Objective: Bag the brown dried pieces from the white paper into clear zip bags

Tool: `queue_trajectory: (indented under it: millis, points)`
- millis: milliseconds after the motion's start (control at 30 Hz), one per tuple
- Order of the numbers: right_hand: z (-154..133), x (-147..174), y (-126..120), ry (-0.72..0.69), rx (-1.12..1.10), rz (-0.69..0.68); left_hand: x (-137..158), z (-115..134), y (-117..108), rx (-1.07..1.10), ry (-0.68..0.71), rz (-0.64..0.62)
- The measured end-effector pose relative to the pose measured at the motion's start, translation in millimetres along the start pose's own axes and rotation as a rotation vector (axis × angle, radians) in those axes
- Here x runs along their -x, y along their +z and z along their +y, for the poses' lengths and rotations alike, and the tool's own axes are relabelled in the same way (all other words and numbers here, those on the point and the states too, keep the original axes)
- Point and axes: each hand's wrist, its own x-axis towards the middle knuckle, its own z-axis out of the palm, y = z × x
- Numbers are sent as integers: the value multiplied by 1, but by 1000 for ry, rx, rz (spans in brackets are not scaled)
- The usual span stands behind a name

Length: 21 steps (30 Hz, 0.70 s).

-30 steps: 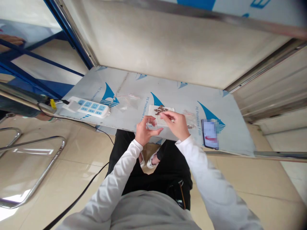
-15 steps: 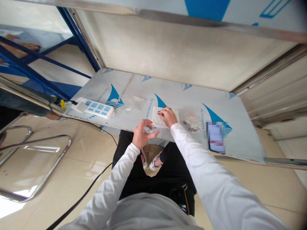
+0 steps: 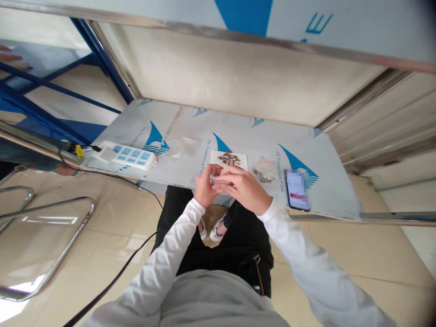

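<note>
My left hand (image 3: 205,186) is closed around a small clear round container (image 3: 214,174), just above the front edge of the table. Over it comes my right hand (image 3: 247,186), its fingers bent together at the container's rim; anything between the fingertips is hidden. A pile of small brown pieces (image 3: 229,158) lies on a white paper sheet (image 3: 242,160) right behind the hands. To the right of the sheet is a clear plastic bag (image 3: 265,169) with more brown pieces in it.
A phone (image 3: 297,190) lies at the right near the table edge. On the left are a white power strip (image 3: 131,155) with its black cable (image 3: 112,172) and a clear bag (image 3: 184,146). A shelf edge (image 3: 190,32) crosses overhead. Another person's hand (image 3: 12,58) shows at far left.
My right hand has moved from the white sheet toward me, to the container in my left hand. The brown pile it covered now shows. The view has shifted slightly.
</note>
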Motion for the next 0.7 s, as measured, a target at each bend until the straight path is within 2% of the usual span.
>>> queue_trajectory:
  millis: [100,167,333,433,567,700]
  points:
    - [9,5,-7,18,-52,10,1,-1,-2,88,10,-102]
    - [14,7,-15,29,-91,33,1,1,-4,186,-31,-114]
    - [23,10,-28,92,-201,95,-4,18,-7,407,-258,81]
    - [26,11,-27,193,-353,117,-9,31,-8,455,-298,107]
    - [28,14,-25,279,-537,138,-11,39,-11,463,-315,27]
    - [28,17,-28,303,-522,137,-6,39,-15,458,-346,-41]
